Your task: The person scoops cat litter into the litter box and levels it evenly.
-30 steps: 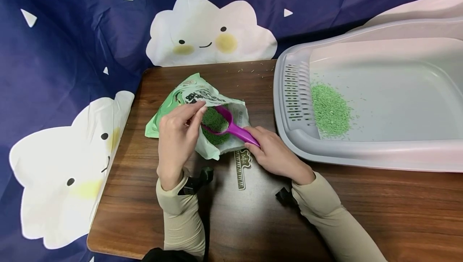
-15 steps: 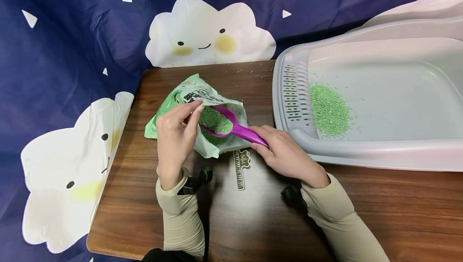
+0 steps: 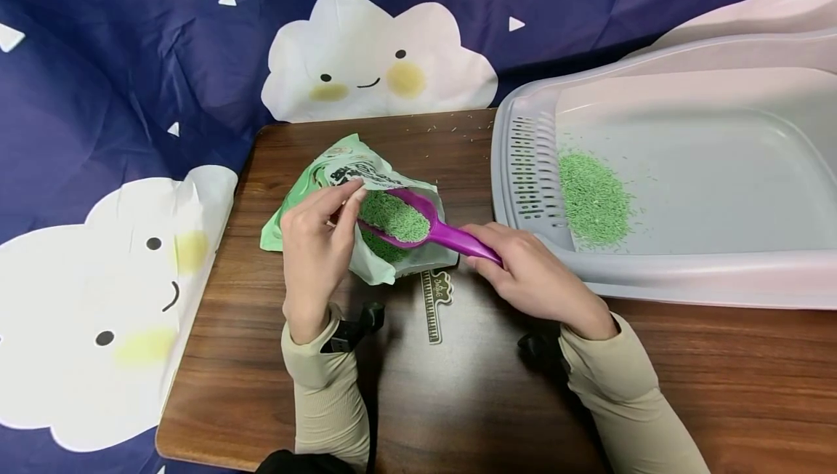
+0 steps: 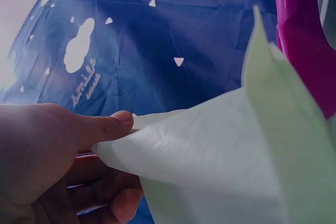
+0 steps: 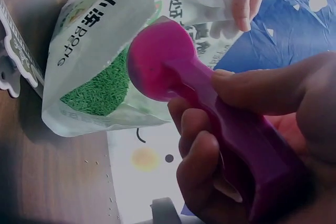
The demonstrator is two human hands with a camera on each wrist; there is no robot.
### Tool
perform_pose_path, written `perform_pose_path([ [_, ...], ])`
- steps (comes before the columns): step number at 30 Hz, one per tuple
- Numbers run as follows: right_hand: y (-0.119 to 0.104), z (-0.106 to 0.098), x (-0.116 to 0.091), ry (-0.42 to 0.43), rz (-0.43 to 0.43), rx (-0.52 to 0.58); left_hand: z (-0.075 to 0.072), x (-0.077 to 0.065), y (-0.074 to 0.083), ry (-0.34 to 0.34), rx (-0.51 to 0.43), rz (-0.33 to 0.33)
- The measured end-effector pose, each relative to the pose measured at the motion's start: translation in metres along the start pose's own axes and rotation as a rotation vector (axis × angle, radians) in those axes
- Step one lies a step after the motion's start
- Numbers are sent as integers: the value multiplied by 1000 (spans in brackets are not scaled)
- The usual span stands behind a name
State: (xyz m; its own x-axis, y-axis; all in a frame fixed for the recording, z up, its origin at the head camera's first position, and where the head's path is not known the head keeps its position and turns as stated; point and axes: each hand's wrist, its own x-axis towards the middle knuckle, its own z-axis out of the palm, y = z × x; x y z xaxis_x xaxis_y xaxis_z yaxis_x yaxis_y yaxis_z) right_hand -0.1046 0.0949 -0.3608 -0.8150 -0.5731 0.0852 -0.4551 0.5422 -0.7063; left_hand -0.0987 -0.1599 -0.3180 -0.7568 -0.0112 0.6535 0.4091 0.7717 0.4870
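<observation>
A green and white bag (image 3: pixel 314 187) of green pellets lies on its side with its mouth toward the right. My left hand (image 3: pixel 317 241) pinches the edge of the mouth between thumb and fingers; the left wrist view shows the pale bag film (image 4: pixel 199 150) caught there. My right hand (image 3: pixel 532 270) grips the handle of a purple scoop (image 3: pixel 461 239), fingers curled round it in the right wrist view. Heaped green pellets (image 3: pixel 399 218) fill the scoop's bowl, which sits in the bag's mouth. More pellets (image 5: pixel 102 90) show inside the bag.
A large grey litter box (image 3: pixel 654 267) stands at the right, with a pile of green pellets (image 3: pixel 591 198) at its slotted end. A small ruler-like tag (image 3: pixel 433 307) lies below the bag. Stray pellets are scattered on the wooden table (image 3: pixel 418 416) near its back edge.
My right hand has drawn the scoop back to the right, partway out of the bag, and more pellets show in its bowl. The left hand keeps its pinch on the bag's edge.
</observation>
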Motion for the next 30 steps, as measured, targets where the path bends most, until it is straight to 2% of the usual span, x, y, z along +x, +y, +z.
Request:
perform_pose_path([
  [19, 5, -23, -12, -5, -74, -3, 0, 0, 0, 5, -10, -21],
  [30, 9, -36, -20, -8, -88, -26, 0, 1, 0, 20, -12, -29],
])
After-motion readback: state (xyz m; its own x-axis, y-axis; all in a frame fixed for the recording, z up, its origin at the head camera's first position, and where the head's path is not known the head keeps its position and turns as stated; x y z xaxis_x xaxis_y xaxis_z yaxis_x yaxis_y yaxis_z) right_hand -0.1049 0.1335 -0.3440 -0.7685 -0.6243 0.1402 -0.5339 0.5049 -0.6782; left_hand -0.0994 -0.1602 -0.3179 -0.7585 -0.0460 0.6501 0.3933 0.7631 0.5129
